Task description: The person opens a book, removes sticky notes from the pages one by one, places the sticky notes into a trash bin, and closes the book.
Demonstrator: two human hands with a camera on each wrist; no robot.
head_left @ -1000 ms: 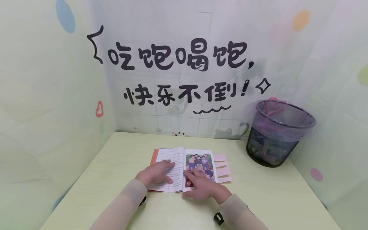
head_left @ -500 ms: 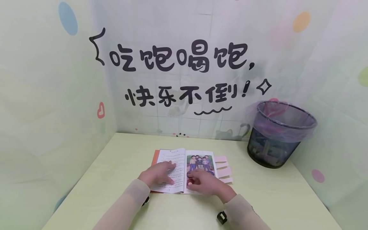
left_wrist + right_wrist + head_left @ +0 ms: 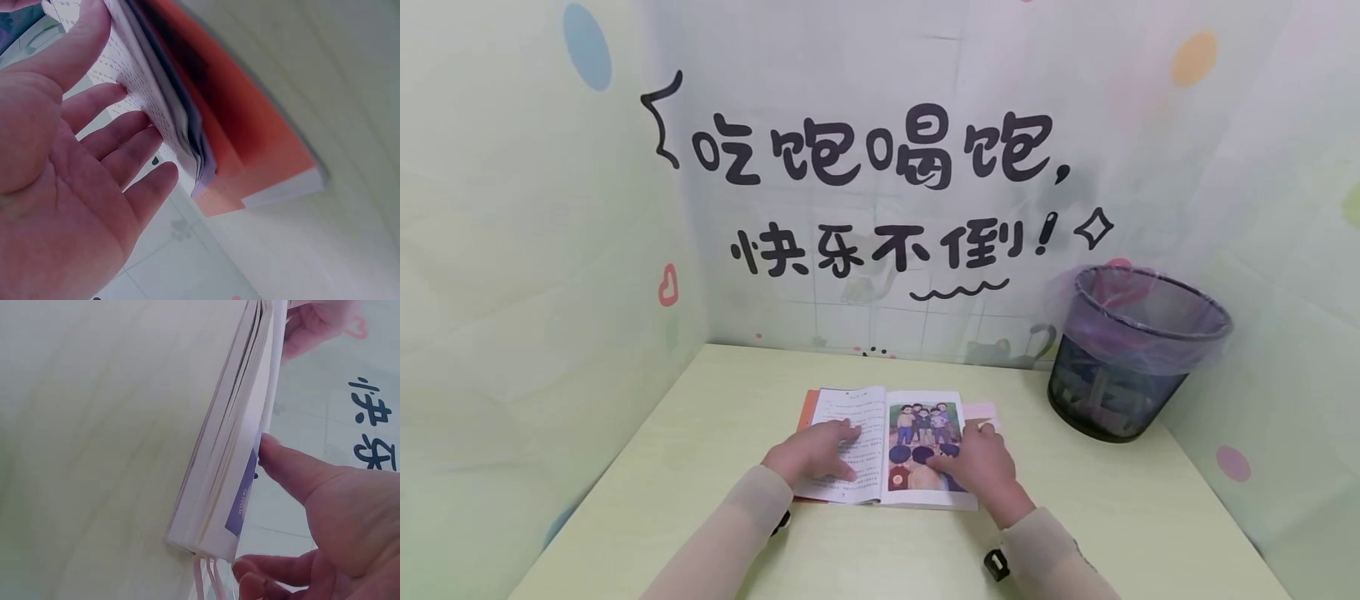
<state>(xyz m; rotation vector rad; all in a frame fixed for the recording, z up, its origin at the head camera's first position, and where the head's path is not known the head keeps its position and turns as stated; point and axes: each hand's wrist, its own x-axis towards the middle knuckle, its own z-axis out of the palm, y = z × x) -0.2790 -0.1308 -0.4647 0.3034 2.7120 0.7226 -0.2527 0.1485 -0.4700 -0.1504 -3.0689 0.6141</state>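
An open book (image 3: 921,500) lies on the table, text on its left page, a coloured group illustration on the right. Its orange cover (image 3: 269,150) shows beyond the left page edge. My left hand (image 3: 811,452) rests on the left page, fingers loosely extended in the left wrist view. My right hand (image 3: 987,467) is at the right page's outer edge. Its thumb (image 3: 290,465) touches the page while the bent fingers (image 3: 275,569) are by the edge, apart from the thumb. Pink paper tabs (image 3: 980,410) stick out there, partly hidden by this hand.
A dark wastebasket (image 3: 1101,392) lined with a thin purple bag stands at the table's back right. Pale fabric walls enclose the table (image 3: 730,392) at the back and both sides; the back one (image 3: 865,325) bears large black lettering.
My right hand has slid right across the illustrated page, from near the book's fold to its outer edge, uncovering the lower picture. The left hand stays on the left page.
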